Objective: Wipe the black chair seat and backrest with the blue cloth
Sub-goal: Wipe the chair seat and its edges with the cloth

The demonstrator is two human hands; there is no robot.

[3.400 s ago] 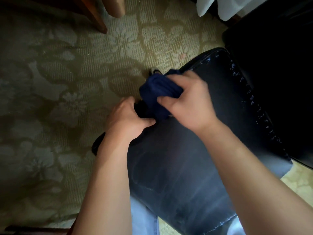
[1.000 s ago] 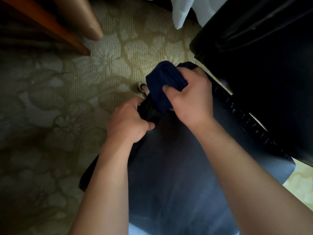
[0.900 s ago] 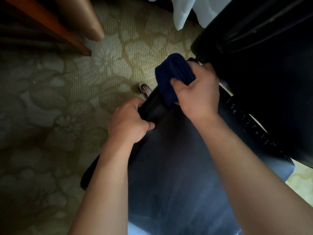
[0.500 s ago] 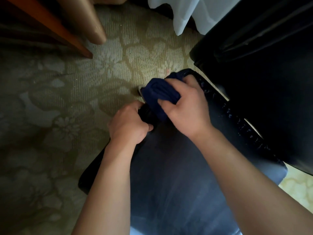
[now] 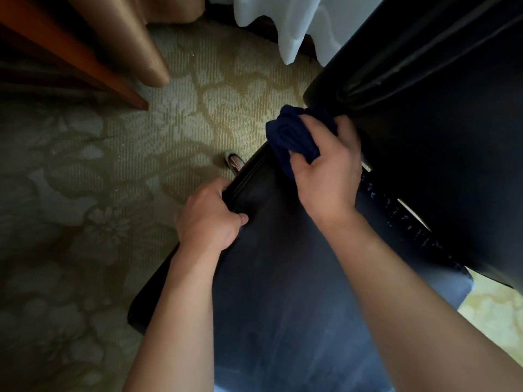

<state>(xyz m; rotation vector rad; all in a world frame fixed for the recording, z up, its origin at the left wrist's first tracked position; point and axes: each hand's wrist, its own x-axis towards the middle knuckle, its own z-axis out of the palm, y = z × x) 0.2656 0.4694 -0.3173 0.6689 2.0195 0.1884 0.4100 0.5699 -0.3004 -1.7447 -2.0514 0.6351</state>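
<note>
The right hand (image 5: 325, 176) grips the bunched blue cloth (image 5: 294, 137), fingers and thumb curled round it, and presses it on the far corner of the seat (image 5: 283, 278), right where the seat meets the backrest (image 5: 438, 165). Half a second ago the cloth sat lower, on the seat's left edge just beside the left hand; it has since slid up along that edge to the corner, and now touches the base of the backrest. The left hand (image 5: 208, 219) has stayed put, fingers curled over the seat's left edge, thumb on top, clamping the seat.

Beyond the seat's far-left corner a metal chair foot (image 5: 233, 162) shows on the patterned carpet (image 5: 99, 179). Farther from the seat stand a wooden leg (image 5: 85, 60) and a white curtain (image 5: 285, 26).
</note>
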